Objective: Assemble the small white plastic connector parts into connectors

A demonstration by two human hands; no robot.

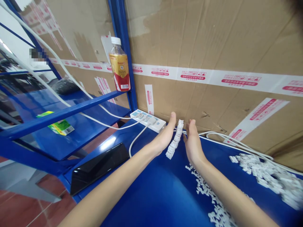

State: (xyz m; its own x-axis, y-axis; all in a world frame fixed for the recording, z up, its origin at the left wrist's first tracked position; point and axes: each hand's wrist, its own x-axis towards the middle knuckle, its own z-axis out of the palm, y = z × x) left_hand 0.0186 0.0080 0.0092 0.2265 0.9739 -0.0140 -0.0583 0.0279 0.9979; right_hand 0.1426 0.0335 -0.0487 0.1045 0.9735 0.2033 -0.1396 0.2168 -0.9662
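Observation:
A row of small white plastic pieces (175, 139) lies in a line on the blue table (151, 192). My left hand (165, 135) stands on edge along the row's left side, fingers stretched flat. My right hand (192, 141) stands the same way on the row's right side, fingers straight. Both palms face the row and press in on it from either side. Neither hand grips anything.
A heap of loose white pieces (267, 176) lies at the right and a trail of them (210, 195) under my right forearm. A white power strip (148, 120) with cables, a black phone (99, 167), a drink bottle (119, 66) and cardboard walls (213, 47) surround the table.

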